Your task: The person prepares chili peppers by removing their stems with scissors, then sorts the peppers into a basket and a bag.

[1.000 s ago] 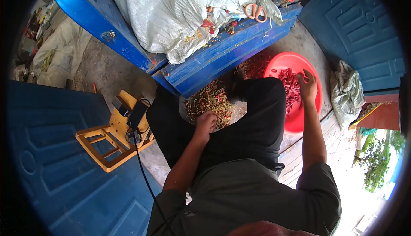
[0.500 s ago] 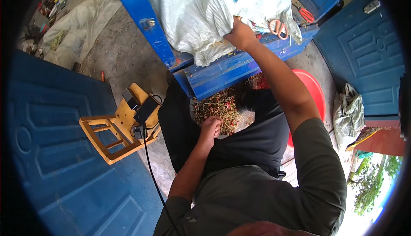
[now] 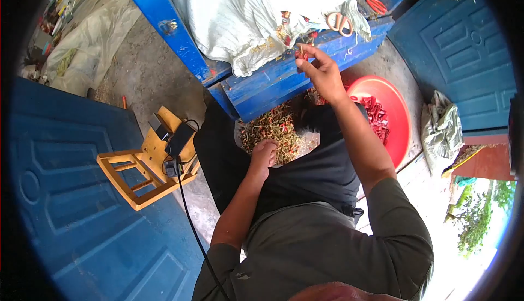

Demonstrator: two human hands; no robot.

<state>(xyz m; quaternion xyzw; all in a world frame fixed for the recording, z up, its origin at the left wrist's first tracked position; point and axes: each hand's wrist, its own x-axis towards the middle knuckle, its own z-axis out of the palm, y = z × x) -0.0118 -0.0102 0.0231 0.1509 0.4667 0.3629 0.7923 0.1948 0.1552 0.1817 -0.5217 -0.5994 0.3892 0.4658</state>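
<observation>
My right hand (image 3: 326, 76) pinches a dried red chili pepper (image 3: 301, 55) between thumb and fingertips, just off the front edge of a blue wooden bench (image 3: 284, 85). Over the bench lies a white woven sack (image 3: 218, 20), with several chilies and yellow bits at its open mouth. My left hand (image 3: 263, 155) is curled closed near my lap; whatever its fingers hold, if anything, is hidden. Below it is a heap of chili stems (image 3: 270, 129) with red bits mixed in. Beside my right forearm stands a red basin (image 3: 402, 116) with dried red chilies (image 3: 376, 116) in it.
Pink-handled scissors (image 3: 340, 24) and a red-handled tool (image 3: 376, 5) lie on the bench. To the left, a small wooden chair (image 3: 144, 178) carries black devices and a cable (image 3: 188, 213). Blue doors (image 3: 93, 192) flank both sides. A crumpled sack (image 3: 441, 129) lies at right.
My right hand has drawn back from the sack's mouth toward me, and a chili now shows in its fingers. The basin's chilies have come into view. My left hand stays near my lap.
</observation>
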